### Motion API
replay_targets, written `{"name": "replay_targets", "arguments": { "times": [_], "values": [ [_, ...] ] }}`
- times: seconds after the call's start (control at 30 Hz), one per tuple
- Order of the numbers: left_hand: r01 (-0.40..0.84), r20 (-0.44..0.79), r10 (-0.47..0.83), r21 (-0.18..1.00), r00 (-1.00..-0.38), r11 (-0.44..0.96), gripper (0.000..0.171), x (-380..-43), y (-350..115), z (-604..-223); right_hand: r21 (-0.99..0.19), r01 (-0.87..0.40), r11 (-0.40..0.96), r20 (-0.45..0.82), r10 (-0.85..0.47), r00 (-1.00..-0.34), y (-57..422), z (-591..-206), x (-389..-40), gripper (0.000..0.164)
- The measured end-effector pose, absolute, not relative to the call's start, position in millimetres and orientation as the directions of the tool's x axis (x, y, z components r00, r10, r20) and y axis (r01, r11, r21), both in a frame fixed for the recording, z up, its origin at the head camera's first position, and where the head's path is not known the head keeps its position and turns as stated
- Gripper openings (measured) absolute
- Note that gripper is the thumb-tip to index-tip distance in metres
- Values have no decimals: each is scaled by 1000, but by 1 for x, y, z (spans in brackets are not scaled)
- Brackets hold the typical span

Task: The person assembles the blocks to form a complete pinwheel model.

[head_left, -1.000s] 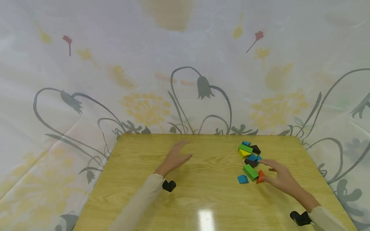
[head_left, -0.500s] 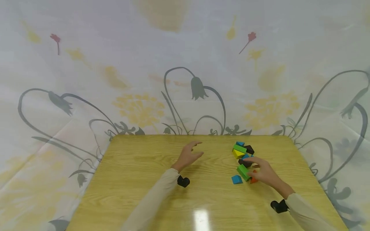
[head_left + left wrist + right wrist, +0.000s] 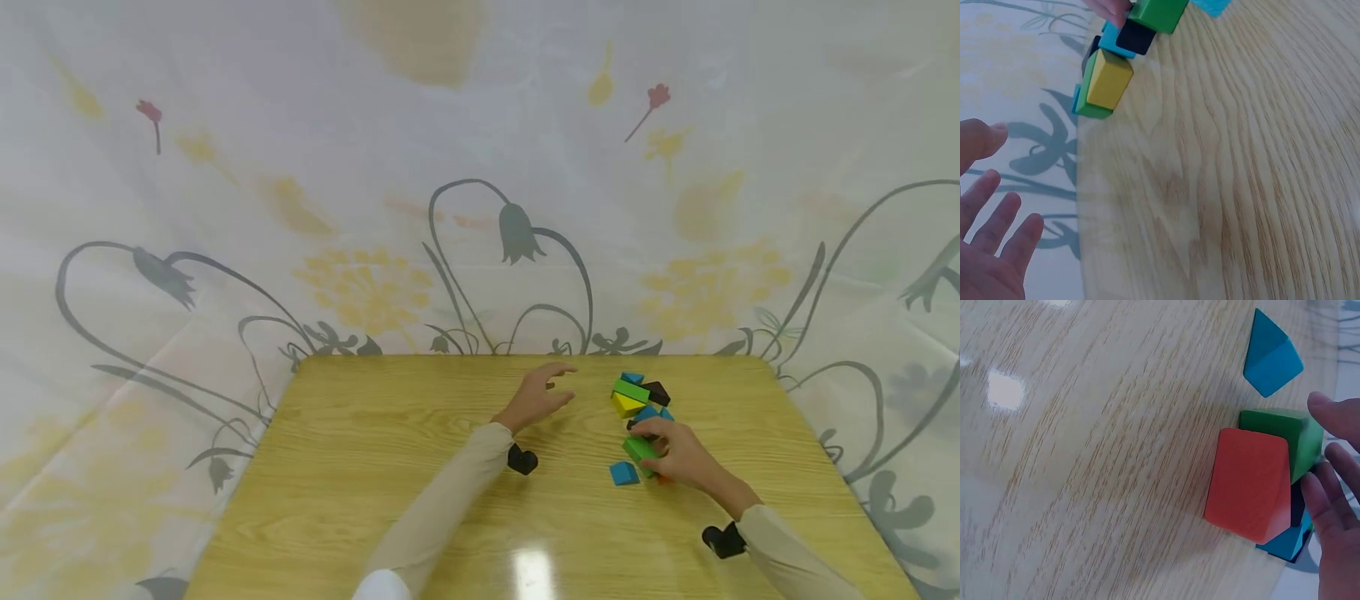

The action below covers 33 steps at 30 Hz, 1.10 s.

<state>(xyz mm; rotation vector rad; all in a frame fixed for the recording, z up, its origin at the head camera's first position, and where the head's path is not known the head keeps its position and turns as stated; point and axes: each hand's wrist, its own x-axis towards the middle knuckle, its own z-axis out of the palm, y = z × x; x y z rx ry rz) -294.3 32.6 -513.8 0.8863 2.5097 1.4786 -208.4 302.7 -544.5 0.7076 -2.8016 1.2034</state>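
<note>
My right hand [image 3: 681, 456] hovers over a green rectangular block [image 3: 639, 451], thumb and fingers spread to either side of its end. In the right wrist view that green block [image 3: 1297, 437] lies against an orange-red triangular block [image 3: 1247, 484], whose far part is hidden under the hand in the head view. A blue block [image 3: 623, 473] lies apart, just left of them. My left hand [image 3: 534, 397] is over the table left of the blocks, fingers loosely bent and holding nothing. In its wrist view, the left fingers [image 3: 997, 231] show spread.
Behind the right hand, a cluster holds a yellow triangular block [image 3: 628, 405], a second green block [image 3: 631, 390], a dark brown block [image 3: 657, 392] and several blue ones. All lie on a wood-grain table [image 3: 375, 450] before a flower-printed cloth [image 3: 360, 208].
My left hand has moved right, toward the blocks. The right hand has come left over the green block, its fingers drawing in. The head view has shifted slightly.
</note>
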Motion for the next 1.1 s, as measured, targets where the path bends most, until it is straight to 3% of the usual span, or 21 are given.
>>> {"name": "replay_targets", "arguments": {
  "times": [0.23, 0.57, 0.8, 1.1],
  "values": [
    [381, 161, 535, 863, -829, 331, 37, -301, 60, -514, -591, -441, 675, 167, -432, -886, 305, -549, -214, 39],
    [402, 119, 605, 843, -787, 358, 35, -312, 96, -522, -591, -397, 702, 98, -426, -899, 305, -545, -212, 41],
    [492, 70, 683, 747, -727, 448, 42, -316, 109, -526, -611, -363, 703, 73, -407, -910, 296, -543, -207, 48],
    [580, -109, 756, 575, -646, 578, 54, -314, 126, -539, -617, -331, 714, 47, -386, -921, 300, -541, -198, 54]
  ]
}}
